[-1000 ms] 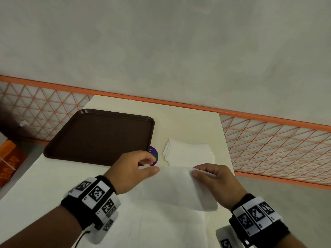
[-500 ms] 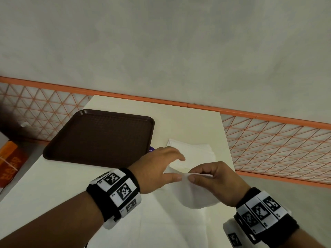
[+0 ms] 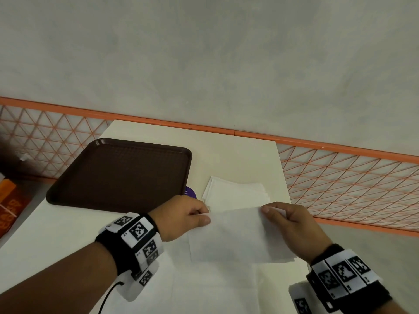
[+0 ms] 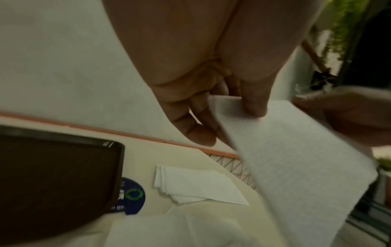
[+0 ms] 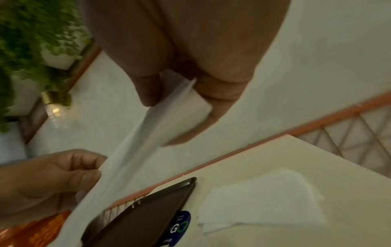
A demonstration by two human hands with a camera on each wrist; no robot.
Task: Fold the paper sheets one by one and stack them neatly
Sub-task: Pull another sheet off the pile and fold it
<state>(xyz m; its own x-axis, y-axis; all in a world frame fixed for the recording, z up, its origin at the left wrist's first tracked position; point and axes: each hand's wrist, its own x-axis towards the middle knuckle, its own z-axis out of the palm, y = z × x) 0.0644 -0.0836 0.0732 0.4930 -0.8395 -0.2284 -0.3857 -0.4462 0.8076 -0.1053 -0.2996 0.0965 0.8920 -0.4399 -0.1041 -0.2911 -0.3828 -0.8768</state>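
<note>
A white paper sheet [image 3: 235,236] hangs in the air above the table, held by its two upper corners. My left hand [image 3: 204,217] pinches the left corner between thumb and fingers; in the left wrist view the sheet [image 4: 292,160] droops from that pinch. My right hand [image 3: 269,211] pinches the right corner, and the right wrist view shows the sheet [image 5: 148,145] running between both hands. A stack of folded white sheets [image 3: 235,193] lies on the table just beyond. More flat white paper [image 3: 215,288] lies below the held sheet, near me.
A dark brown tray [image 3: 120,173] sits on the cream table [image 3: 226,155] at the left. A round blue sticker [image 3: 190,192] shows between tray and stack. The table's right edge runs close to my right hand. An orange lattice railing [image 3: 351,184] lies behind.
My left hand went from beside my right hand back to the left, spreading the sheet wide again. The sheet now hangs stretched between both hands, slightly nearer the folded stack.
</note>
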